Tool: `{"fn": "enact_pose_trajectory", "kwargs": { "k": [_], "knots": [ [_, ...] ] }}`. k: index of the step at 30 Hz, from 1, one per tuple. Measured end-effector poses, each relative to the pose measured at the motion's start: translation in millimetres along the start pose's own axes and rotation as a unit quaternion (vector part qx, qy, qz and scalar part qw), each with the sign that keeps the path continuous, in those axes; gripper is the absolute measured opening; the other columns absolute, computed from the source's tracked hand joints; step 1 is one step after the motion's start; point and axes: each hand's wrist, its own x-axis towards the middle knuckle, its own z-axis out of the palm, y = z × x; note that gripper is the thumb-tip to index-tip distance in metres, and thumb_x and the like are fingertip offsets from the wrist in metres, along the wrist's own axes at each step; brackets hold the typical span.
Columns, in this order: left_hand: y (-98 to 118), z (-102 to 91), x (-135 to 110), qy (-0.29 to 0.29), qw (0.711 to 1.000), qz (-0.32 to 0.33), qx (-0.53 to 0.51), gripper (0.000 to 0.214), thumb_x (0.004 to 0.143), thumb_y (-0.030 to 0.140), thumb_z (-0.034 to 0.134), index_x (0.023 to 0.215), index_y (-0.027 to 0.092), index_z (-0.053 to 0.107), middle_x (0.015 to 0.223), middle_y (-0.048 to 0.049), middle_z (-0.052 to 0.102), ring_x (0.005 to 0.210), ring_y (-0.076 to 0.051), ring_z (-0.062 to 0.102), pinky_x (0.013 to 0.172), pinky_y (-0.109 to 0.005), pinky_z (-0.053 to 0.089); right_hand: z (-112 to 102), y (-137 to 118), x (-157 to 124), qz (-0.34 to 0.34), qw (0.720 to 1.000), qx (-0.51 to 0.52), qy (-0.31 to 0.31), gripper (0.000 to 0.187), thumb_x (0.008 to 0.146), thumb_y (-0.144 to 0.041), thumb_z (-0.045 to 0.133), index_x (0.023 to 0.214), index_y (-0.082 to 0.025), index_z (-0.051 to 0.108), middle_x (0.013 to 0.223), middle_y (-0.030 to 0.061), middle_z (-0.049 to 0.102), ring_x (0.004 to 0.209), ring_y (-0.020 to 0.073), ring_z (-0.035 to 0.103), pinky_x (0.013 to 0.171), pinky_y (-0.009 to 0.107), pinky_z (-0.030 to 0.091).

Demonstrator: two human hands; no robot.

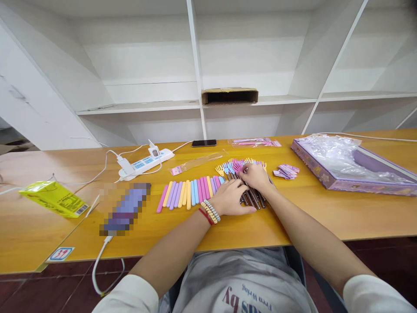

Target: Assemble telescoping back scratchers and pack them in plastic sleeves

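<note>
Several back scratchers with dark metal rods [257, 201] lie side by side on the table, their small hand-shaped heads in yellow, blue and pink pointing away from me. My right hand [256, 176] is over the heads, with thumb and fingers pinched at the neck of a pink back scratcher head [237, 165]. Palm down and fingers apart, my left hand [230, 198] rests across the lower rods, covering part of them. To its left runs a row of pastel handles [184, 193] in pink, yellow, purple and blue.
Small printed cards [286, 171] are piled right of the scratchers. Clear plastic packets [254, 142] and a black phone [203, 143] lie behind. A purple box [365, 184] holds plastic wrap. Leftward are a power strip [146, 163], cables, a blurred device [127, 208] and a yellow carton [54, 199].
</note>
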Motion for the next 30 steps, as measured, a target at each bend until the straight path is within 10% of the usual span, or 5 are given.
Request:
{"fn": "enact_pose_trajectory", "kwargs": {
  "k": [7, 12, 19, 30],
  "knots": [
    [-20.5, -13.6, 2.9, 0.073, 0.996, -0.046, -0.005, 0.039, 0.079, 0.052, 0.052, 0.094, 0.019, 0.062, 0.094, -0.0071, 0.059, 0.09, -0.021, 0.055, 0.083, -0.034, 0.043, -4.6, 3.7, 1.8, -0.007, 0.997, 0.05, 0.053, 0.028, 0.078, -0.037, 0.048, 0.082, -0.019, 0.07, 0.072, 0.0058, 0.068, 0.069, 0.0163, 0.06, 0.063, 0.024, 0.038],
    [-86.4, -38.8, -5.6, 0.181, 0.948, -0.247, 0.08, 0.027, 0.083, 0.034, 0.045, 0.09, 0.016, 0.064, 0.094, -0.0106, 0.061, 0.094, -0.023, 0.055, 0.087, -0.034, 0.041, -11.5, 12.5, 8.7, 0.029, 0.989, 0.061, 0.131, 0.029, 0.077, -0.036, 0.047, 0.078, -0.019, 0.07, 0.071, 0.0069, 0.068, 0.071, 0.0184, 0.062, 0.068, 0.025, 0.04],
    [-159.3, -59.9, -36.2, 0.046, 0.867, -0.488, 0.092, 0.035, 0.079, 0.028, 0.043, 0.104, 0.016, 0.065, 0.109, -0.0165, 0.063, 0.101, -0.031, 0.057, 0.081, -0.039, 0.043, -12.5, 13.8, 8.9, 0.032, 0.984, 0.088, 0.15, 0.028, 0.076, -0.035, 0.047, 0.074, -0.018, 0.069, 0.067, 0.006, 0.067, 0.066, 0.0175, 0.061, 0.064, 0.025, 0.039],
    [-155.8, -53.8, -37.3, -0.016, 0.829, -0.548, 0.111, 0.043, 0.073, 0.045, 0.051, 0.1, 0.014, 0.064, 0.103, -0.0203, 0.064, 0.097, -0.035, 0.059, 0.073, -0.041, 0.046, -13.7, 15.6, 8.1, 0.023, 0.978, 0.115, 0.171, 0.029, 0.075, -0.037, 0.047, 0.071, -0.017, 0.067, 0.062, 0.0051, 0.065, 0.06, 0.0167, 0.058, 0.061, 0.025, 0.037]
  ]
}}
